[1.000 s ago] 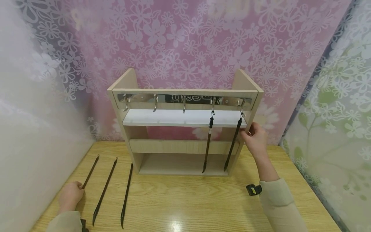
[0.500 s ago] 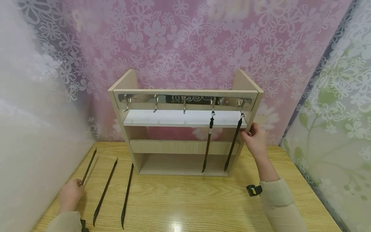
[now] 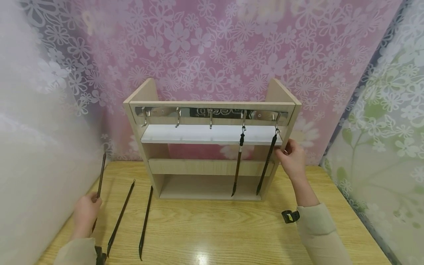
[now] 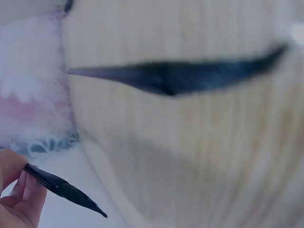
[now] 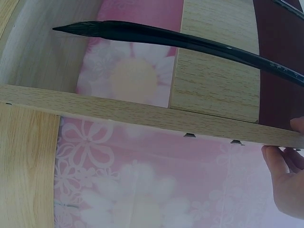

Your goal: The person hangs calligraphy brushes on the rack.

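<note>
At the left of the table, my left hand (image 3: 87,213) pinches a dark writing brush (image 3: 102,173) by its shaft, loop end up. The left wrist view shows its black tip (image 4: 66,190) pointing down past the fingers. Two more brushes, a nearer one (image 3: 120,219) and one by the shelf (image 3: 145,222), lie side by side on the table. My right hand (image 3: 292,160) grips the right side panel of the wooden shelf (image 3: 212,167), thumb in front and fingers behind. Beside it, two brushes hang by loops, one on the end hook (image 3: 266,165) and one on the hook left of it (image 3: 237,165).
A metal strip with several hooks (image 3: 177,117) runs along the shelf's top front; the three left hooks bear nothing. The wooden table (image 3: 205,232) extends in front. Flowered walls close in at the back, left (image 3: 39,147) and right (image 3: 391,140).
My left hand has lifted the leftmost brush off the table, tilting it upright and moving slightly forward and right. My right hand stays on the shelf panel.
</note>
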`<state>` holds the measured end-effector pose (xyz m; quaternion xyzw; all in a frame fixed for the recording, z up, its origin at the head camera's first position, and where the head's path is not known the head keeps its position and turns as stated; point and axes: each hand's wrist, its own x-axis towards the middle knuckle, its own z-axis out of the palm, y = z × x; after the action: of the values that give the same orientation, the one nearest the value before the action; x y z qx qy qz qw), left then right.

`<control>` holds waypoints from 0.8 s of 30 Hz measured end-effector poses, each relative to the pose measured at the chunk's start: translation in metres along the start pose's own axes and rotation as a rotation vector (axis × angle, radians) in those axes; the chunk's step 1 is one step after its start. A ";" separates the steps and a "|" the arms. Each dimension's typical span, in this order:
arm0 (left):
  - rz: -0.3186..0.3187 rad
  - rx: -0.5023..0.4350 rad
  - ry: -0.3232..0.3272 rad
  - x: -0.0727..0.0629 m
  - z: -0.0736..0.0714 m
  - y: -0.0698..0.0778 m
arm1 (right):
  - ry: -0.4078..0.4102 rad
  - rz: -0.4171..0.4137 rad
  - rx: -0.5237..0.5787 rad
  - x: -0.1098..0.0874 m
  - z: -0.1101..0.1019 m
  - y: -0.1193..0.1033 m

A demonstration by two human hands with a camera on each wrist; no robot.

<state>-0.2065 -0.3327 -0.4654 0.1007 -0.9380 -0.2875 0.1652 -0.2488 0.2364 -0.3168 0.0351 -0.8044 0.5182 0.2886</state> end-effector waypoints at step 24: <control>0.135 -0.292 0.488 -0.017 0.017 0.066 | -0.002 0.006 0.008 0.006 0.002 0.022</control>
<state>-0.2030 -0.2649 -0.4452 0.0796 -0.8238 -0.3753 0.4174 -0.2622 0.2458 -0.3322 0.0344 -0.8027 0.5222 0.2860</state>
